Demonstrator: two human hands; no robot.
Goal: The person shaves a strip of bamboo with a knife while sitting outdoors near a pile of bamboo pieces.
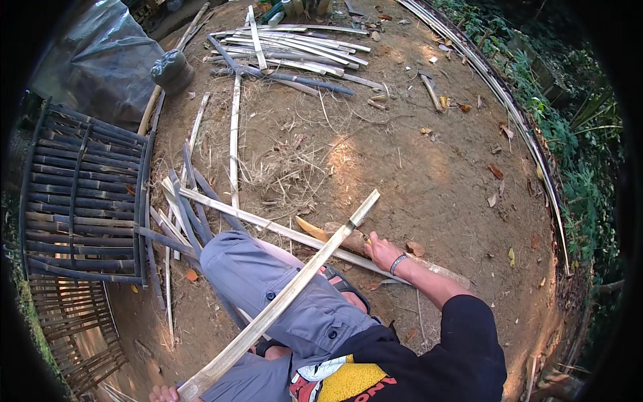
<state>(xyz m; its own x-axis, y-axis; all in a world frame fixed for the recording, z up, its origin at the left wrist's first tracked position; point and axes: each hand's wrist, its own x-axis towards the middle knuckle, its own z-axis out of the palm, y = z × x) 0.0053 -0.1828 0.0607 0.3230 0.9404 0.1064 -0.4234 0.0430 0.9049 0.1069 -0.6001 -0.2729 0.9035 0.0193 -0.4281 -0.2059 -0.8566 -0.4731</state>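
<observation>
A long, pale split bamboo strip [281, 305] slants across my legs from lower left to the middle. My left hand [164, 394], at the lower edge, is closed around its near end. My right hand [383, 253] is closed on the handle of a knife, whose dark blade [351, 224] meets the strip near its far end. Just beneath that spot lies a brown piece of wood [345, 241] with an orange-yellow cut end. A second pale strip [261, 221] runs along the ground under the first.
Several split bamboo strips [295, 50] are piled at the back. A hatchet-like tool [430, 92] lies at the back right. Dark bamboo slat racks [84, 201] stand left, below plastic sheeting [94, 60]. Long poles [509, 107] border the greenery on the right. Shavings [288, 167] litter the dirt.
</observation>
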